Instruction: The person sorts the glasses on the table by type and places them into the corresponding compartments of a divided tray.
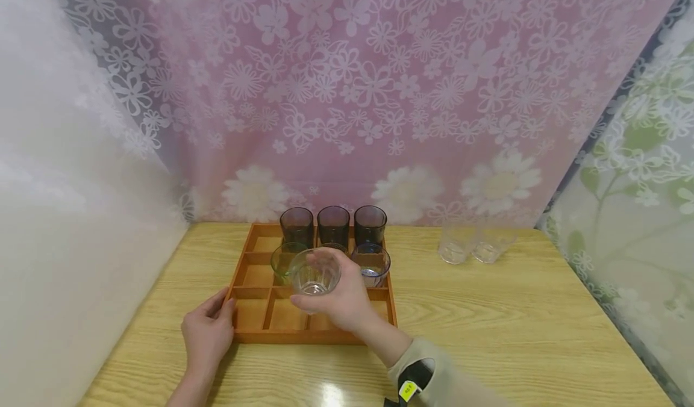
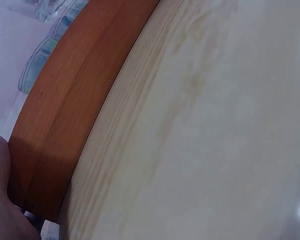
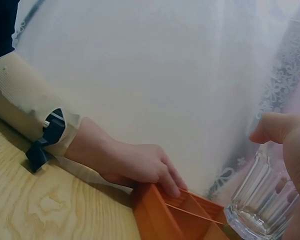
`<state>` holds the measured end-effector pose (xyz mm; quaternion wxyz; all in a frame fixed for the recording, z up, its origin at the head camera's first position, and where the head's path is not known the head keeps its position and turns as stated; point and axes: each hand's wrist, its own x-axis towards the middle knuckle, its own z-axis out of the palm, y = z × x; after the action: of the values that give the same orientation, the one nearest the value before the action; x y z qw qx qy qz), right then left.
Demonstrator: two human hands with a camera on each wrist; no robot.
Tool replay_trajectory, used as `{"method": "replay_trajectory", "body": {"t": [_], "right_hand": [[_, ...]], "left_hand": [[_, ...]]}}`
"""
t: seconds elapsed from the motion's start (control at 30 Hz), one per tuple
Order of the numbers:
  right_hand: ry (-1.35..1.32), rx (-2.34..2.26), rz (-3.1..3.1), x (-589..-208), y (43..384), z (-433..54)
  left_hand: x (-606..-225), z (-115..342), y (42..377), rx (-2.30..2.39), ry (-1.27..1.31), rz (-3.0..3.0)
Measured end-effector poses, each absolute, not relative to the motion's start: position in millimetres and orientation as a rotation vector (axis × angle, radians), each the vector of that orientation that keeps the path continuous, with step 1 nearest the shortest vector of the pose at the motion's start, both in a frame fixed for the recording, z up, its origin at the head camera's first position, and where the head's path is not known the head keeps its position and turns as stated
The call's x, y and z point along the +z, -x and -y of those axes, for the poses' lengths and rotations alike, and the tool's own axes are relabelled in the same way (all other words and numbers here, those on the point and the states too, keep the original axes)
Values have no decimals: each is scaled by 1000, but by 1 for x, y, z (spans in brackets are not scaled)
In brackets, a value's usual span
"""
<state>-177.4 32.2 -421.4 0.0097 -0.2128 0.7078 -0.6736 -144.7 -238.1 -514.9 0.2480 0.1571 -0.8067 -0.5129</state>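
Observation:
A wooden compartment tray (image 1: 282,337) lies on the table. My left hand (image 1: 208,332) grips its front left corner, with fingers over the side wall; the right wrist view shows this hand (image 3: 132,161) from across. My right hand (image 1: 349,292) holds a clear, ridged drinking glass (image 1: 314,274) above the tray's middle and front compartments, its thumb and fingers around the sides. Three dark glasses (image 1: 333,226) stand in the back row. A green-tinted glass (image 1: 280,262) and a blue-tinted glass (image 1: 371,268) occupy the middle row; another rim between them is mostly hidden behind my right hand.
Two clear glasses, a left one (image 1: 452,247) and a right one (image 1: 486,249), stand at the back right of the wooden table (image 1: 488,323). A floral curtain (image 1: 347,94) hangs behind the table, with pale curtains at both sides.

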Motion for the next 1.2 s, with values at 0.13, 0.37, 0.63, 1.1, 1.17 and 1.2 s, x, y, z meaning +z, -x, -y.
{"method": "replay_trajectory", "body": {"t": [0.13,0.37,0.63,1.1,1.17,1.2], "right_hand": [[684,-2112,-2178,-429,177,-16],[661,-2094,-2234,-440,177,5],[659,-2081,-2252,-453,176,17],[650,-2010,-2314,-469,173,24],[650,-2016,-2316,-471,173,24],[647,-2016,-2321,-472,172,23]], "left_hand": [[-514,238,144,-1410,-420,2203],[-512,238,144,-1448,-404,2193],[-514,239,145,-1446,-420,2196],[-516,239,146,-1422,-422,2190],[-516,239,146,-1417,-426,2193],[-515,238,146,-1417,-425,2193]]}}
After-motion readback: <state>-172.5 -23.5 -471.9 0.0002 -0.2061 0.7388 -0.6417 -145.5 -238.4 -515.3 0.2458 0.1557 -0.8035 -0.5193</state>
